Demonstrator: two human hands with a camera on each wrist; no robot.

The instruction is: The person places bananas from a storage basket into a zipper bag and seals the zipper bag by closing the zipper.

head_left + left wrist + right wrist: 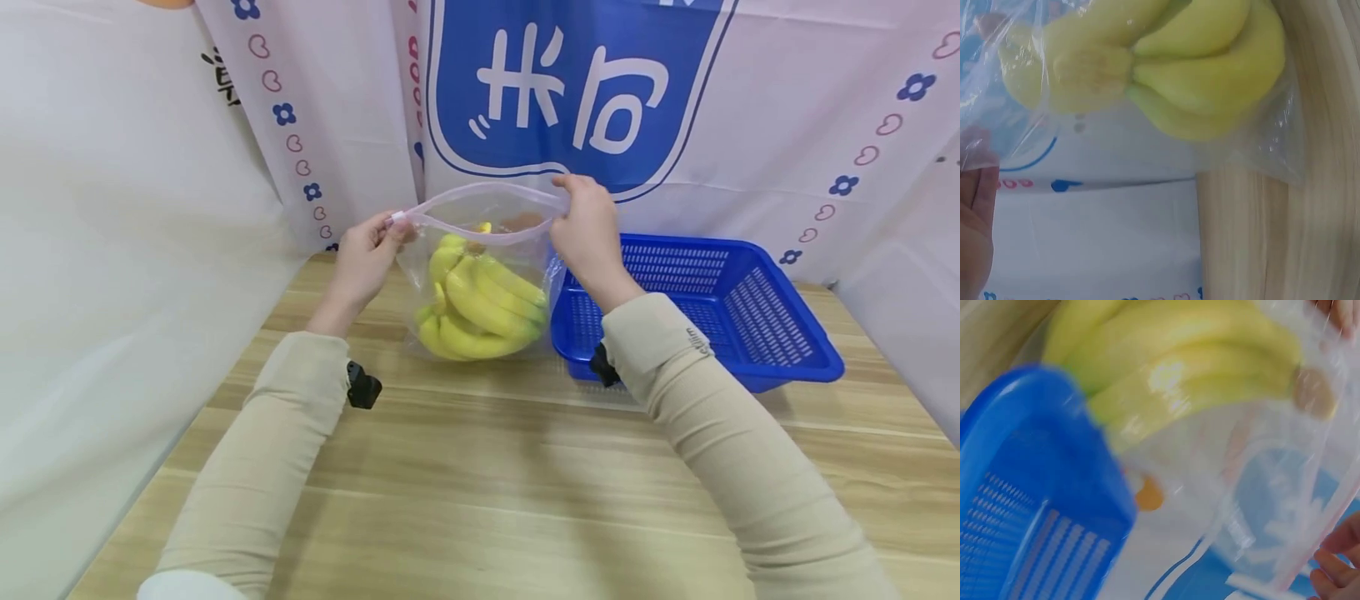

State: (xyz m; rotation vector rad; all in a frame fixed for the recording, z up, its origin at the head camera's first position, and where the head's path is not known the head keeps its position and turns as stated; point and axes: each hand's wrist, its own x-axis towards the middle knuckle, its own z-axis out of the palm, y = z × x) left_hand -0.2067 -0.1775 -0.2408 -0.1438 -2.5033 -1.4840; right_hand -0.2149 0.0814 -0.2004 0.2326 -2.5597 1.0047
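A clear zip bag (422, 265) with a pale pink zip edge stands on the table, its mouth gaping in the head view. Inside lie yellow bananas (491, 300), which also fill much of the left wrist view. My left hand (365, 260) pinches the bag's left top corner, at the white zip slider (397, 217). At the opposite top corner, my right hand (588, 229) grips the zip edge between curled fingers and thumb. In the right wrist view, fingertips of the right hand (1338, 569) show beside the pink strip.
A blue plastic basket (772, 308) with slotted walls stands right of the bag, partly behind the right forearm. Wood-grain table (465, 483) stretches toward me. Behind hangs a printed white cloth (757, 117) with a blue emblem; white sheeting (127, 208) borders the left side.
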